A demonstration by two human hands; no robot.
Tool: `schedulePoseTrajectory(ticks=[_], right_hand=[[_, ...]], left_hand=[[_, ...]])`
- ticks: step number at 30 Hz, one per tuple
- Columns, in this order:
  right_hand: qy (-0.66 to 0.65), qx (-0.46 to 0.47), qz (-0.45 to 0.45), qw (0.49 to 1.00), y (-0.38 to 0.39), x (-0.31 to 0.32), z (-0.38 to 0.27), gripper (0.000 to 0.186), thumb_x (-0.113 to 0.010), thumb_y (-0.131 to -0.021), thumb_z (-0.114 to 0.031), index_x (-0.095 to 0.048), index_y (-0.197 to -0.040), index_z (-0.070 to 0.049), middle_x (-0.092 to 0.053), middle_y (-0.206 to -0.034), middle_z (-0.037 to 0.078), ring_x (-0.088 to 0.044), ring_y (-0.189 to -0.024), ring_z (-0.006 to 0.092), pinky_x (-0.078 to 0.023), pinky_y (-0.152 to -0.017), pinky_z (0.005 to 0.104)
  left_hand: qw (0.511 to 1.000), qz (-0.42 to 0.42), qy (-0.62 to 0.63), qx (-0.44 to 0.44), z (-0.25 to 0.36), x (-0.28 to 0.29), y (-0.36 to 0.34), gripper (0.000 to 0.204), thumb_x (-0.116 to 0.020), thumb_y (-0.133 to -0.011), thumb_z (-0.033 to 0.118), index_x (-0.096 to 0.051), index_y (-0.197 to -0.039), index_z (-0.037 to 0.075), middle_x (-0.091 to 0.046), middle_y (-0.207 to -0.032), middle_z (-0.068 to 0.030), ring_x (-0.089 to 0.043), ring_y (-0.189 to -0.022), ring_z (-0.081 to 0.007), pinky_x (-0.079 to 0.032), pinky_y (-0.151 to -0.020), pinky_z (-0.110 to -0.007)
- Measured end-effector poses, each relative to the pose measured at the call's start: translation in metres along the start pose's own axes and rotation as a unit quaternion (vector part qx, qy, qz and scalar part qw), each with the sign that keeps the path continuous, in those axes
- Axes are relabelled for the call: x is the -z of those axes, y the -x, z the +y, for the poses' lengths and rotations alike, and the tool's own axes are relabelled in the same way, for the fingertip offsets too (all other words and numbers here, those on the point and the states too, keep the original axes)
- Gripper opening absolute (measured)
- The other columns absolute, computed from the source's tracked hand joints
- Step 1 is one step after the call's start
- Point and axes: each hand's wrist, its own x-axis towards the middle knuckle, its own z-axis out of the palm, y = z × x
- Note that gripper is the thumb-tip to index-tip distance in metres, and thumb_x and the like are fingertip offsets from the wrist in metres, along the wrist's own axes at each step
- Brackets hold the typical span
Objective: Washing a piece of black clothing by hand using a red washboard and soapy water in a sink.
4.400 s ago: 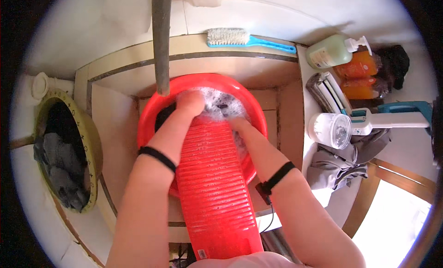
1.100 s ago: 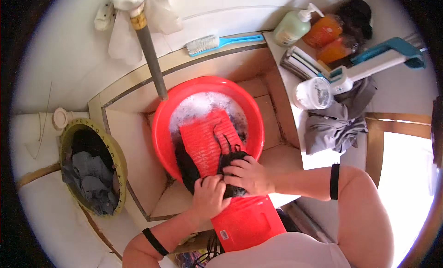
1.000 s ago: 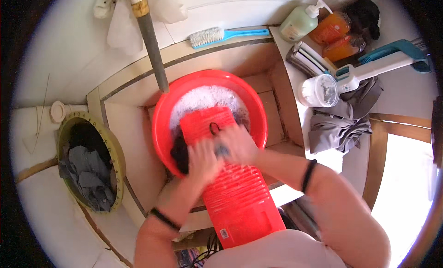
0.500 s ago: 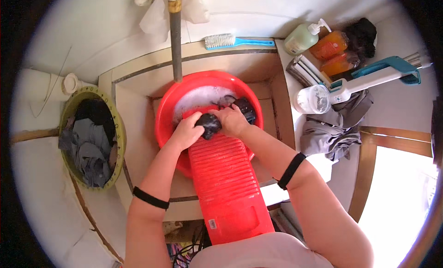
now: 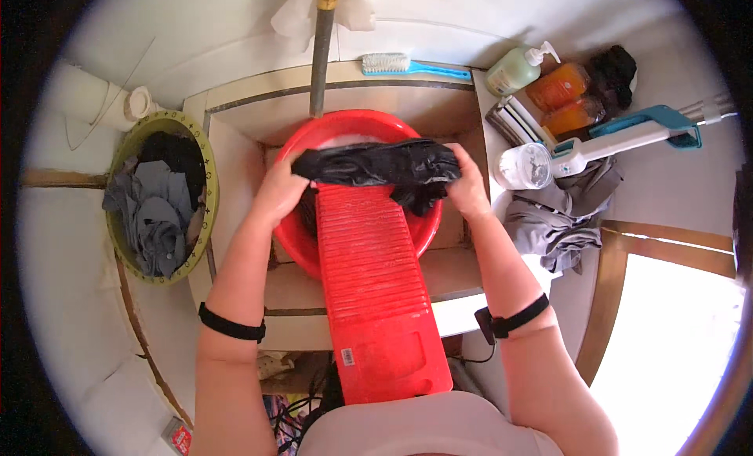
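A wet black garment (image 5: 380, 164) is stretched sideways above a red basin (image 5: 357, 126). My left hand (image 5: 281, 193) grips its left end and my right hand (image 5: 468, 185) its right end; both are closed on the cloth. Part of the garment hangs down beside my right hand, over the basin's right side. Beneath it, a red washboard (image 5: 369, 260) leans from the basin toward my body, its ridged face upward. The cloth hides most of the water in the basin.
The basin stands in a tiled sink (image 5: 227, 154) under a grey pipe (image 5: 321, 63). A blue brush (image 5: 420, 67) lies on the back ledge. On the right are a pump bottle (image 5: 514, 70), orange packs (image 5: 558, 87), a white tub (image 5: 525, 167) and grey clothing (image 5: 541, 228). A green basket (image 5: 210, 201) holds clothes at left.
My hands have moved apart, up off the washboard. The black garment, bunched up before, is now lifted and spread between them. The view has shifted slightly.
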Motion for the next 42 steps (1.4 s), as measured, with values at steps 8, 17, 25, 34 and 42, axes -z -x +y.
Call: schedulePoseTrajectory(ticks=[8,17,25,34,42], right_hand=[[0.139,0.058,-0.02,0.988,0.047,0.021,-0.046,0.037,-0.064,-0.078,-0.005,-0.06,-0.115,-0.005,-0.062,-0.11,0.018,-0.057,-0.108,0.0359,-0.045,-0.096,0.0424],[0.284,0.038,0.178,0.941,0.065,0.119,-0.059,0.037,-0.065,-0.078,-0.006,-0.058,-0.115,-0.006,-0.062,-0.108,0.019,-0.06,-0.098,0.0375,-0.051,-0.081,0.04],[0.422,-0.061,-0.161,0.89,0.01,0.149,-0.025,0.028,-0.051,-0.086,-0.019,-0.066,-0.108,-0.01,-0.065,-0.106,0.017,-0.061,-0.099,0.0363,-0.047,-0.089,0.0456],[0.459,-0.004,-0.093,0.883,0.019,0.141,-0.035,0.014,-0.053,-0.088,-0.015,-0.062,-0.09,-0.004,-0.063,-0.094,0.015,-0.06,-0.096,0.036,-0.049,-0.083,0.0447],[0.401,0.139,-0.007,0.906,0.04,0.061,-0.072,0.012,-0.052,-0.087,-0.011,-0.06,-0.096,-0.006,-0.061,-0.083,0.015,-0.064,-0.075,0.0323,-0.051,-0.061,0.0448]], left_hand=[[0.95,0.083,-0.171,-0.248,0.143,-0.002,0.048,0.026,-0.066,-0.07,0.005,-0.057,-0.095,0.005,-0.062,-0.091,-0.0163,-0.06,-0.09,-0.0382,-0.047,-0.077,-0.044],[0.892,0.029,-0.231,-0.388,0.203,0.001,0.076,0.047,-0.065,-0.064,-0.007,-0.052,-0.108,0.007,-0.057,-0.106,-0.0147,-0.056,-0.104,-0.0351,-0.045,-0.09,-0.041],[0.911,-0.196,-0.274,-0.237,0.051,-0.067,0.139,0.032,-0.064,-0.069,0.002,-0.052,-0.099,0.006,-0.057,-0.089,-0.0142,-0.056,-0.086,-0.0344,-0.047,-0.074,-0.045],[0.915,-0.189,-0.295,-0.199,0.031,-0.084,0.18,0.039,-0.071,-0.074,0.016,-0.057,-0.11,0.008,-0.061,-0.106,-0.0104,-0.051,-0.112,-0.0336,-0.041,-0.091,-0.055],[0.919,-0.134,-0.318,-0.189,0.019,-0.084,0.201,0.042,-0.071,-0.077,0.02,-0.058,-0.115,0.009,-0.058,-0.118,-0.0102,-0.041,-0.126,-0.0377,-0.035,-0.096,-0.062]])
